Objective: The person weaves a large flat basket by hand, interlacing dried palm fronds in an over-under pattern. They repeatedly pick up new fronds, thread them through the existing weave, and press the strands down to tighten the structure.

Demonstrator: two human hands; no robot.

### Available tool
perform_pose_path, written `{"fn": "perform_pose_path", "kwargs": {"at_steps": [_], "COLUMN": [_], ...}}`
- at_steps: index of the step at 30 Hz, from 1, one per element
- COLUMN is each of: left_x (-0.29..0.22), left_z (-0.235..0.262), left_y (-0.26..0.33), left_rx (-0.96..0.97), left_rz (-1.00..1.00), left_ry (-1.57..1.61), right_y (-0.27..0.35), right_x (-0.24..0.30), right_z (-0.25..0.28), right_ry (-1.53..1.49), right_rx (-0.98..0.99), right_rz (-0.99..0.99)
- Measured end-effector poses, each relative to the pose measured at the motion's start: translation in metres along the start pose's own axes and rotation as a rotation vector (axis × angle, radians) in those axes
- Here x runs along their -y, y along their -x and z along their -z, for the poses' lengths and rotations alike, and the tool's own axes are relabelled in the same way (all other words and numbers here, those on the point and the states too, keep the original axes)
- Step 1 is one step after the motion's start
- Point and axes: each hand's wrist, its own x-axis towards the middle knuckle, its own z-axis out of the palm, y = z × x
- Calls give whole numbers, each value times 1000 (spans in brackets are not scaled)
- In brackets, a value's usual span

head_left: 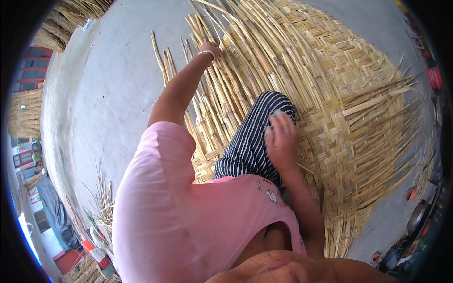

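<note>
A woven reed mat (330,137) lies on the grey ground, with a herringbone weave and loose strip ends along its edges. My left arm reaches far forward, and my left hand (210,48), with a white bangle at its wrist, is closed on the split reed strips (231,94) at the mat's unwoven left side. Its fingertips are partly hidden. Over my bent knee in striped trousers (257,127), my right hand (283,141) is raised, slightly blurred, its fingers loosely apart. Something pale shows at those fingertips; I cannot tell what it is.
Bare concrete (118,89) stretches to the left of the mat. Bundles of dry stalks (26,113) stand at the far left. A small pile of loose strips (101,198) lies at the lower left. Pots and a red container (435,78) line the right edge.
</note>
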Motion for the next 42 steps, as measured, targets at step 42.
{"fn": "perform_pose_path", "kwargs": {"at_steps": [42], "left_x": [-209], "left_z": [182], "left_y": [111], "left_rx": [224], "left_rz": [-622], "left_ry": [1214], "right_y": [-56], "right_x": [-2], "right_z": [40], "right_ry": [-680], "right_rx": [-31], "right_rz": [-366]}}
